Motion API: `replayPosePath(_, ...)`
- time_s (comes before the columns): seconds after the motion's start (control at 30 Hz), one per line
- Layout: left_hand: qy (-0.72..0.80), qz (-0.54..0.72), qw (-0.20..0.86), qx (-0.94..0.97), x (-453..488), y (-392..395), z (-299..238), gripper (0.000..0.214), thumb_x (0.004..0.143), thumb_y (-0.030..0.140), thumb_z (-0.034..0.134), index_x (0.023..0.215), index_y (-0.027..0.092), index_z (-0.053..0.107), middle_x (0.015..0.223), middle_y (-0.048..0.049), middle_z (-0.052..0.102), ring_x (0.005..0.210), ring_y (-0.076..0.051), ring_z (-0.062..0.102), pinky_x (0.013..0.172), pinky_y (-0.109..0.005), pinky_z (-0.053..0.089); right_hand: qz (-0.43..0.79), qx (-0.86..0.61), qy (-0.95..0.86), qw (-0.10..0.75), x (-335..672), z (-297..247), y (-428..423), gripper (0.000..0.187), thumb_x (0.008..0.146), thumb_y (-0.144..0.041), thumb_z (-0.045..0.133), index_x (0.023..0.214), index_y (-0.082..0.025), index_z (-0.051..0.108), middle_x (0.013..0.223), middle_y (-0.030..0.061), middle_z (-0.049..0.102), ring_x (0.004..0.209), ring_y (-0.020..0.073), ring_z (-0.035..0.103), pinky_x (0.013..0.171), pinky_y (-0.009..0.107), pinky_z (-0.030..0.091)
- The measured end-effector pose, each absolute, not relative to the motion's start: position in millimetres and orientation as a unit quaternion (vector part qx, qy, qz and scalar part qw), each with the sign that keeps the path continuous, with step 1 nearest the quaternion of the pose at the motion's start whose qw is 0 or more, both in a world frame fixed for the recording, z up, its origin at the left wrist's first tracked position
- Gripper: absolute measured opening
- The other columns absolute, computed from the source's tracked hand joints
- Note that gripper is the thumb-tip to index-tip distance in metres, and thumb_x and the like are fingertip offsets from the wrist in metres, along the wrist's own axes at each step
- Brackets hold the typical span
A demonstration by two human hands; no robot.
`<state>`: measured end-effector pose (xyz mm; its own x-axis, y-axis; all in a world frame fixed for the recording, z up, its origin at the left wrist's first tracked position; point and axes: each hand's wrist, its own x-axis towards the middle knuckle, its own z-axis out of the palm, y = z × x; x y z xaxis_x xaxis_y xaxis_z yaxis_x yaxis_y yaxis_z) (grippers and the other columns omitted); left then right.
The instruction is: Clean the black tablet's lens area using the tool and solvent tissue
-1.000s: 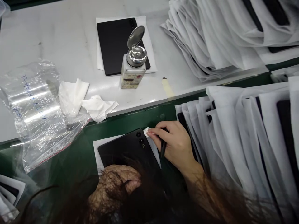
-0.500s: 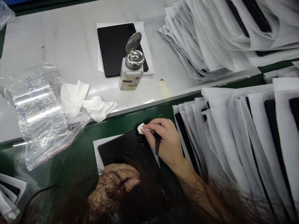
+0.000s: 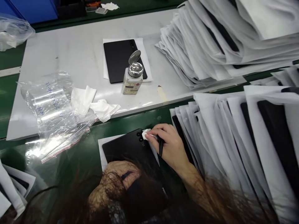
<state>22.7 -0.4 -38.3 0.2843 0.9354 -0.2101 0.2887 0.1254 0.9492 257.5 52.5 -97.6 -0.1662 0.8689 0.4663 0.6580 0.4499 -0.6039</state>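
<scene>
Right at the fingertips, the right hand (image 3: 168, 146) has a small folded white wipe (image 3: 146, 134) pinched tight, its fingers (image 3: 155, 136) pressed close together, and the wipe is touching the top corner of a matte black tablet (image 3: 130, 152), just beside two round camera lenses (image 3: 139, 136). A slim black stick (image 3: 161, 150) pokes down from under those fingers, too hidden to name. The tablet lies flat on a white sheet (image 3: 104, 149) on the glossy green bench mat (image 3: 140, 119). Down at its near end, the left hand (image 3: 114, 183) rests over the tablet, blurred behind strands of the person's hair, so I can't tell how its fingers stand. The right wrist is bent, with the forearm reaching in from the lower right.

Moving outward, stacks of soft white non-woven sleeves (image 3: 210, 146) with dark slabs inside crowd the right side. Up on the white tabletop (image 3: 58, 56) stands a square dispenser bottle (image 3: 132, 84), its chrome lid flipped open, in front of a second black tablet (image 3: 114, 62) on its own white sheet. Crumpled wipes (image 3: 104, 110) lie against a clear zip bag (image 3: 51, 109) marked in blue handwriting.
</scene>
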Motion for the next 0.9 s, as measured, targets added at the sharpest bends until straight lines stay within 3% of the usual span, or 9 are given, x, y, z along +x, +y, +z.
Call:
replayPosePath(0.17,0.511,0.296,0.511,0.625,20,1,-31,0.007,0.072,0.025,0.064,0.073,0.025,0.072,0.068,0.0035,0.077,0.062,-0.015,0.072,0.060,-0.018,0.055,0.103,-0.513,-0.732,0.437,252,-87,68,0.013,0.116,-0.022,0.086,0.107,-0.029,0.092,0.102,0.0068,0.087,0.094,0.0303,0.083,0.084,0.047,0.071)
replayPosePath(0.53,0.510,0.263,0.550,0.606,20,2,-31,0.010,0.074,0.024,0.062,0.072,0.027,0.071,0.071,0.0041,0.076,0.064,-0.015,0.071,0.055,-0.017,0.054,0.131,-0.435,-0.836,0.306,268,-95,59,0.024,0.111,-0.010,0.086,0.097,-0.029,0.091,0.098,0.0060,0.089,0.084,0.0273,0.080,0.073,0.041,0.066)
replayPosePath(0.67,0.520,0.267,0.568,0.579,22,1,-31,0.010,0.072,0.024,0.062,0.071,0.027,0.072,0.072,0.0026,0.076,0.066,-0.018,0.071,0.053,-0.019,0.053,0.092,-0.508,-0.786,0.341,276,-87,78,0.024,0.108,-0.015,0.086,0.091,-0.030,0.091,0.096,0.0076,0.086,0.085,0.0293,0.075,0.078,0.045,0.061)
replayPosePath(0.9,0.529,0.310,0.588,0.527,15,4,-31,0.008,0.070,0.029,0.063,0.070,0.027,0.071,0.066,-0.0012,0.075,0.062,-0.021,0.071,0.051,-0.023,0.054,0.080,-0.536,-0.703,0.461,221,-43,149,0.016,0.115,-0.037,0.085,0.104,-0.029,0.093,0.109,0.0106,0.087,0.107,0.0335,0.081,0.102,0.051,0.070)
